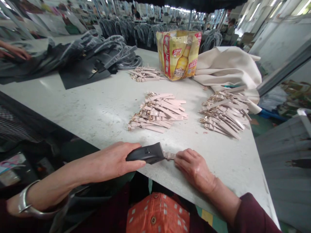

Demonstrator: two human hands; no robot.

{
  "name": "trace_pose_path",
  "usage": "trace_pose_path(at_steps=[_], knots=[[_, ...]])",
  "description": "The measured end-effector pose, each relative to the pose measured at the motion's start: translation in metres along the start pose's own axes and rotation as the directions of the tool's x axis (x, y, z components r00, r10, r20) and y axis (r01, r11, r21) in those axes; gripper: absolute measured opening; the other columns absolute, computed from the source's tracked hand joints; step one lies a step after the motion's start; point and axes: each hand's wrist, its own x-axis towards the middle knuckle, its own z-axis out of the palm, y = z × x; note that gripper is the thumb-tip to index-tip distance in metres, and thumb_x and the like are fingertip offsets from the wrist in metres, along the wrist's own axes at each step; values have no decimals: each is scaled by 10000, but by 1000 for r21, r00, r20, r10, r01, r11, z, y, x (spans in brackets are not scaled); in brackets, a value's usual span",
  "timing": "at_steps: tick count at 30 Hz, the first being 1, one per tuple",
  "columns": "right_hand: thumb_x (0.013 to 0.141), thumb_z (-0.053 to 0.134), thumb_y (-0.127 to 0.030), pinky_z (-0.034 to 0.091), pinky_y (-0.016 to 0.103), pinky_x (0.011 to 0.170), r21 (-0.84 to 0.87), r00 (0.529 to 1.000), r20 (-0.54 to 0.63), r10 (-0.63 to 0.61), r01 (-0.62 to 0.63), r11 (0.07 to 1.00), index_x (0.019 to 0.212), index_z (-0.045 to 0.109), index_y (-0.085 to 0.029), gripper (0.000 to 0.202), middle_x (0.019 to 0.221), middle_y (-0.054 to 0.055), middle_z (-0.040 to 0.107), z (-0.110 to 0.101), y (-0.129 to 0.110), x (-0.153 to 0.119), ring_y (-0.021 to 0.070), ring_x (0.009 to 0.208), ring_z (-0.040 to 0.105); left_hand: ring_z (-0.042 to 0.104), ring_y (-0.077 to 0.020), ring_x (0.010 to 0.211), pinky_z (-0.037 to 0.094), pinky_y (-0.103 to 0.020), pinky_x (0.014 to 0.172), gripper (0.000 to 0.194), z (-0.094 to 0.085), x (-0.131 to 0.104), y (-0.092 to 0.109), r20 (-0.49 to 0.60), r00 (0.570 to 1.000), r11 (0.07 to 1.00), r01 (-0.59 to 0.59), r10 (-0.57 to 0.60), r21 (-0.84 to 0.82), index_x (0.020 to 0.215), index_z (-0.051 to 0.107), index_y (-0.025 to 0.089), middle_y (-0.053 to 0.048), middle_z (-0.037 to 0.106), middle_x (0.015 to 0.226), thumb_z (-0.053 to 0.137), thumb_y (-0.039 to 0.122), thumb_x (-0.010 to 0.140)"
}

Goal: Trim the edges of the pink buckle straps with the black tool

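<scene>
My left hand (126, 160) is wrapped around a black hand-held tool (147, 153), thumb below and fingers over it; its exact kind is not clear. The tool's wide end points right and meets a beige buckle strap (169, 156) lying at the table's near edge. Pinched over the other end of that strap are the fingers of my right hand (191, 166), which hide the rest of it. Beyond my hands lies a pile of beige buckle straps (160, 111), gold buckles mostly to the left. A second strap pile (225, 113) is at the right.
A smaller strap pile (145, 73) lies by a yellow beer carton (179, 56). Behind the right pile is folded cream material (225, 66). Dark bags with wrapped handles (87, 61) cover the far left of the white table (80, 110), where another person's hand (18, 51) rests.
</scene>
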Motion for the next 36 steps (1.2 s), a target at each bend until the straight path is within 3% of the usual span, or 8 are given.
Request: trace_pose_path(at_steps=[5, 9, 15, 18, 25, 33, 36], knots=[[1021, 650, -138, 550, 375, 800, 106, 988, 34, 152, -155, 982, 988, 709, -200, 92, 931, 76, 711, 1, -1, 8, 239, 873, 643, 714, -214, 757, 456, -280, 646, 303, 6, 10, -4, 8, 1000, 997, -14, 13, 78, 890, 685, 249, 5, 765, 800, 580, 531, 921], [978, 713, -142, 538, 365, 783, 179, 959, 74, 275, -284, 942, 1004, 746, -219, 88, 908, 57, 699, 6, 1, 14, 237, 889, 649, 730, -229, 777, 462, -295, 670, 275, 1, 19, 6, 20, 1000, 985, -24, 21, 171, 903, 707, 255, -14, 798, 847, 584, 500, 907], [1000, 703, -159, 500, 388, 787, 252, 956, 36, 292, -291, 923, 914, 783, -236, 140, 869, 60, 702, 12, 5, 16, 242, 882, 618, 732, -246, 769, 459, -312, 673, 288, -5, 26, 26, 70, 997, 972, -40, 24, 233, 955, 720, 250, -42, 808, 871, 562, 487, 909], [1010, 670, -150, 487, 391, 822, 282, 950, 99, 297, -313, 907, 902, 737, -229, 150, 894, 60, 703, 9, 5, 20, 239, 900, 607, 726, -247, 769, 456, -313, 669, 293, -5, 28, 22, 80, 997, 977, -38, 21, 211, 956, 720, 252, -39, 803, 864, 563, 494, 909], [1033, 513, -133, 407, 360, 798, 177, 892, 190, 410, -442, 879, 899, 571, -229, 175, 842, 24, 638, 8, 2, 27, 222, 831, 557, 725, -248, 786, 461, -319, 685, 299, -11, 29, 11, 98, 995, 974, -22, 0, 226, 961, 739, 271, -40, 793, 858, 613, 531, 883], [1056, 459, -182, 407, 336, 761, 205, 882, 149, 448, -471, 858, 912, 532, -241, 171, 803, 17, 594, 15, 5, 27, 215, 774, 546, 694, -233, 711, 422, -315, 628, 281, -6, 37, 39, 100, 995, 973, -43, 20, 227, 886, 719, 252, -37, 775, 800, 602, 507, 871], [1071, 427, -205, 431, 342, 778, 249, 878, 160, 450, -477, 843, 937, 524, -245, 170, 830, 19, 605, 11, 4, 26, 214, 787, 558, 709, -231, 758, 435, -306, 645, 285, -1, 41, 40, 84, 996, 983, -49, 35, 178, 900, 711, 240, -43, 786, 846, 580, 492, 891]])
